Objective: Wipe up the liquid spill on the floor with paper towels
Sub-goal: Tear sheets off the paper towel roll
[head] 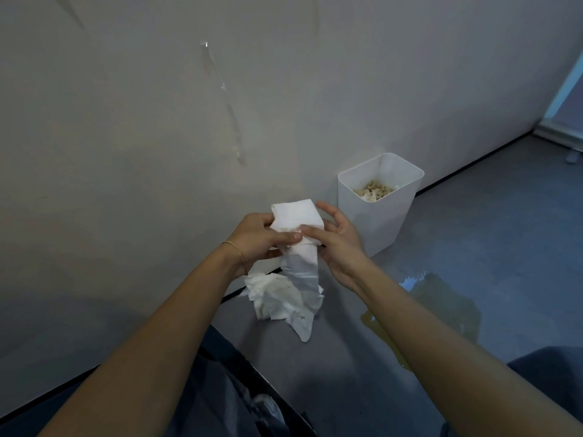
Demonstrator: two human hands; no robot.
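The left hand (257,239) grips the paper towel (298,217) from the left, with its fingers curled round the edge and its thumb laid across the front. The right hand (339,239) pinches the same towel from the right. Its thumb presses on the front face and its other fingers are spread loosely behind and above.

Between the hands the towel is a folded white block. A strip runs down from this block into a crumpled, slightly stained mass. The towel's long axis is therefore near vertical, and its narrow tail points down and a little to the right. I cannot tell whether the tail touches the floor (504,234).

A thin bracelet (236,249) circles the left wrist.

The towel is held just left of the white bin (377,225) and in front of it. The bin stands against the wall (126,121) and holds crumpled waste (375,189). The spill (441,307), a yellowish puddle, lies on the floor in front of the bin, towards the person and below the right forearm.
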